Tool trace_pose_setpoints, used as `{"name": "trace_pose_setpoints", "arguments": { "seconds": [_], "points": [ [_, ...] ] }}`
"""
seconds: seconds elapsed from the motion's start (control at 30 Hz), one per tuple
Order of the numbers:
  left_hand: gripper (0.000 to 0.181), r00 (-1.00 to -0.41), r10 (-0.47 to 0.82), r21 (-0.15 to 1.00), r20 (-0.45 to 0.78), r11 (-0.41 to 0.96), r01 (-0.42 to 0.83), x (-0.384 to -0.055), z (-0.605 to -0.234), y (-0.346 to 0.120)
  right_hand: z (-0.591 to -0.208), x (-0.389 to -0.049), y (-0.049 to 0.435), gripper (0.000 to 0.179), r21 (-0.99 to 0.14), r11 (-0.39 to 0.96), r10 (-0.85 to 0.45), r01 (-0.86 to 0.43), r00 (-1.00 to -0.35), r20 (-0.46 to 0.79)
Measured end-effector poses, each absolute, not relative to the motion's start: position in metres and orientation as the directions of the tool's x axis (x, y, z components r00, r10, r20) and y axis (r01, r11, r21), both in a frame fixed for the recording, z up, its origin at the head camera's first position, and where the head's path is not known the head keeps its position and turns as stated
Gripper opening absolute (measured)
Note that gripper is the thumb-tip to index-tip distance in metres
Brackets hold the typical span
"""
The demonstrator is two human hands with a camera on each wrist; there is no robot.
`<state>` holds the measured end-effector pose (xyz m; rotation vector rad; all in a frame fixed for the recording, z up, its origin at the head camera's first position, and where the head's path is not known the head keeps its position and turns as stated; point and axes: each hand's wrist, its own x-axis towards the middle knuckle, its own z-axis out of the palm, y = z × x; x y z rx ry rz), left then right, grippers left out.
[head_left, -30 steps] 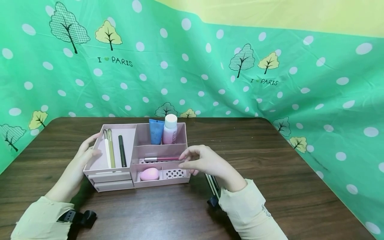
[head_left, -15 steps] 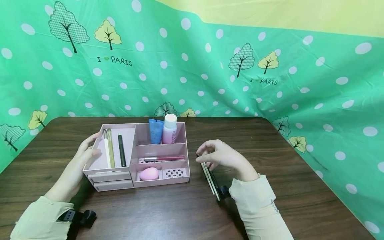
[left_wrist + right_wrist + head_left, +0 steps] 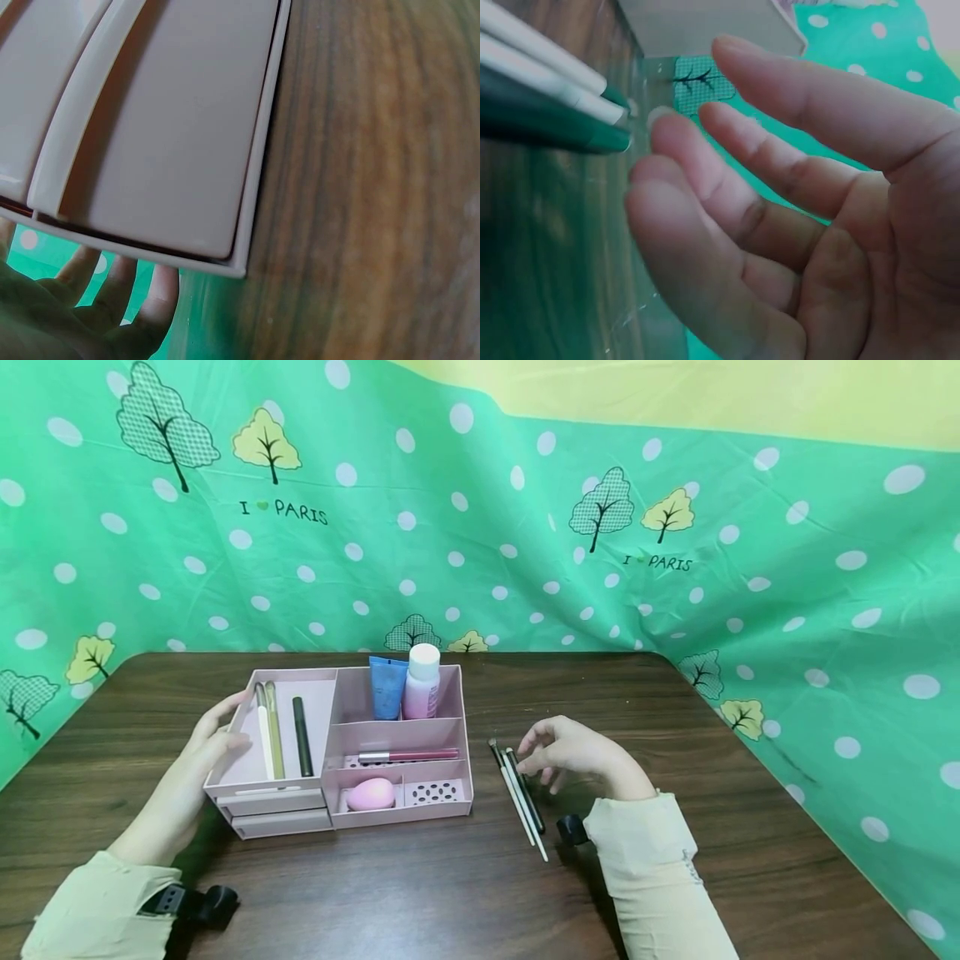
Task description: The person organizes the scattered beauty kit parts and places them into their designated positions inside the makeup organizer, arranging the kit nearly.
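A pale pink makeup organizer stands on the dark wood table. My left hand grips its left side, thumb over the rim and fingers along the outer wall; fingertips show beside the drawer fronts in the left wrist view. My right hand, fingers loosely bent and holding nothing, hovers beside slim makeup brushes lying on the table. Two have pale handles and a third stick is black. In the right wrist view the sticks' ends are left of the fingers.
The organizer's left tray holds a white stick, an olive one and a black pen. Its compartments hold a blue tube, a white-capped bottle, a pink-and-silver stick and a pink makeup sponge. A green dotted cloth hangs behind.
My right hand has moved right from the organizer, leaving the pink-and-silver stick in the middle compartment, and now sits beside the brushes. My left hand has stayed on the organizer.
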<state>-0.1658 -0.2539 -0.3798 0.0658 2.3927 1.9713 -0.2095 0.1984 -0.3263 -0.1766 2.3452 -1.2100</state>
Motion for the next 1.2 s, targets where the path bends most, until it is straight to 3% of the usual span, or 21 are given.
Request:
{"name": "trace_pose_setpoints", "arguments": {
  "seconds": [0.53,1.2],
  "points": [
    [0.057,-0.998,0.061,0.979,-0.002,0.202,0.011,-0.166,-0.378,-0.254,-0.349,-0.221,0.205,0.034,-0.727,0.661,-0.297,0.185,-0.826,-0.479],
    [0.056,-0.998,0.055,0.98,0.004,0.198,0.015,-0.165,-0.379,-0.254,-0.355,-0.217,0.187,0.028,-0.725,0.67,-0.277,0.161,-0.852,-0.444]
  ]
}}
